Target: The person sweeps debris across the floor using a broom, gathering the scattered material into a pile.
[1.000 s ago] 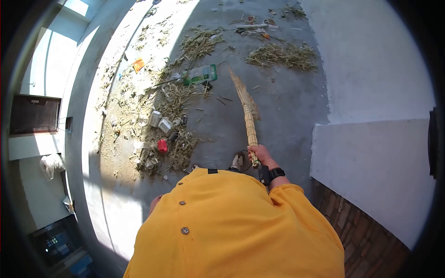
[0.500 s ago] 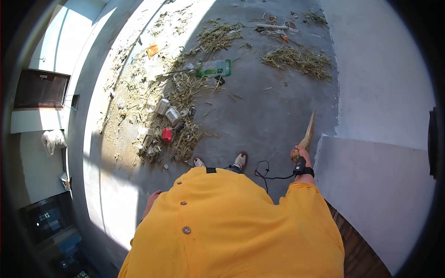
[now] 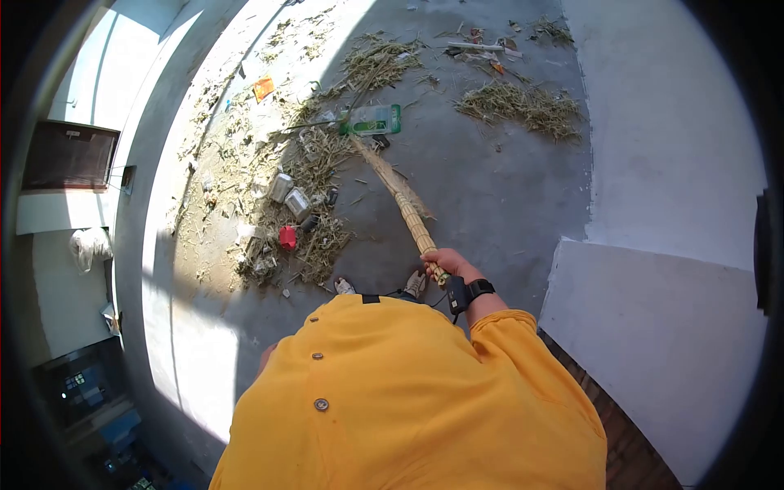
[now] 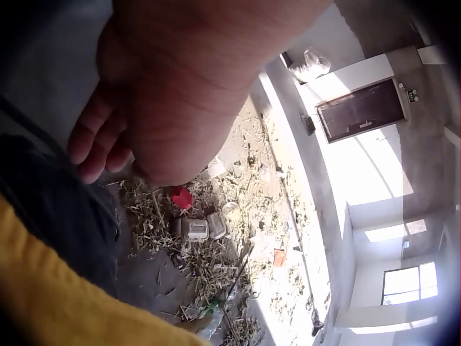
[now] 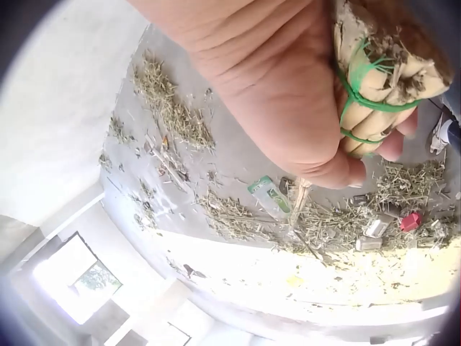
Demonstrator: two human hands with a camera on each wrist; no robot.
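Observation:
My right hand point(image 3: 452, 265) grips the handle end of a straw broom point(image 3: 418, 229), whose bristles point forward and left over the grey floor. Their tip overlaps the heap of straw point(image 3: 314, 155) near a green and clear plastic packet point(image 3: 371, 120). Up close in the right wrist view, fingers wrap the bundled stalks of the handle, bound with green cord point(image 5: 382, 107). Beside the body hangs my left hand point(image 4: 180, 94), fingers loosely bent and holding nothing. Clear plastic boxes point(image 3: 297, 202) and a red piece point(image 3: 287, 238) lie in the heap.
More straw point(image 3: 523, 108) lies farther ahead beside a white stick point(image 3: 482, 46). A white wall point(image 3: 653, 106) runs along the right. An orange wrapper point(image 3: 263, 88) sits in the sunlit strip at left. Two shoes point(image 3: 416, 283) show at the bottom of the heap's side.
The broom swung out to the right by the wall half a second ago. It has since come back left in my right hand, its tip now at the straw heap.

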